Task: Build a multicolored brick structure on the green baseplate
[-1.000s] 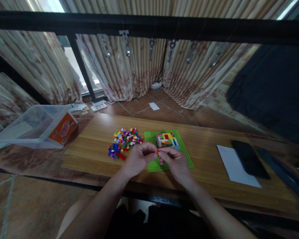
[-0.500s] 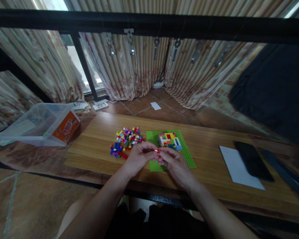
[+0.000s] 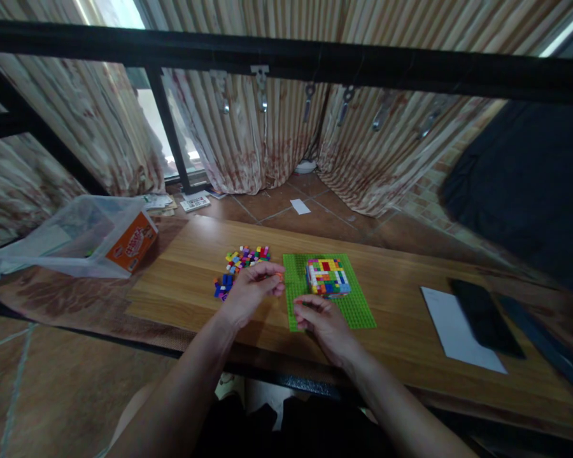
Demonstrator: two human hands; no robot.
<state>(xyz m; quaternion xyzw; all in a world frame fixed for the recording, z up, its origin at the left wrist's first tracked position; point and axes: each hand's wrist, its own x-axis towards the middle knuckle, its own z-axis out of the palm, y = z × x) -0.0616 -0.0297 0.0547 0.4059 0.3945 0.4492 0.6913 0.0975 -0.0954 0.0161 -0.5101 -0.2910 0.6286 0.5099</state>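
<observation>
My left hand (image 3: 253, 289) is closed in a pinch, with a small orange-red toy brick (image 3: 280, 277) at its fingertips, beside the left edge of the green baseplate (image 3: 358, 312). Over the front of that plate is my right hand (image 3: 321, 318), its thumb and fingers pressed together; whatever they hold is too small to make out. A block built from many-coloured bricks (image 3: 328, 278) stands on the plate, just beyond my right hand. Loose bricks (image 3: 243, 256) lie heaped left of the plate, partly hidden by my left hand, with blue ones (image 3: 225, 282) nearest me.
On the wooden table (image 3: 186, 267), a white sheet (image 3: 451, 331) and a black phone-like slab (image 3: 487, 318) lie at the right. A clear plastic bin (image 3: 90, 216) with an orange label stands at the left. A dark metal bar (image 3: 286, 57) crosses above.
My hands have come apart: the left moved left with the orange-red brick, the right drew slightly down and back. More of the built block now shows. The camera view shifted a little.
</observation>
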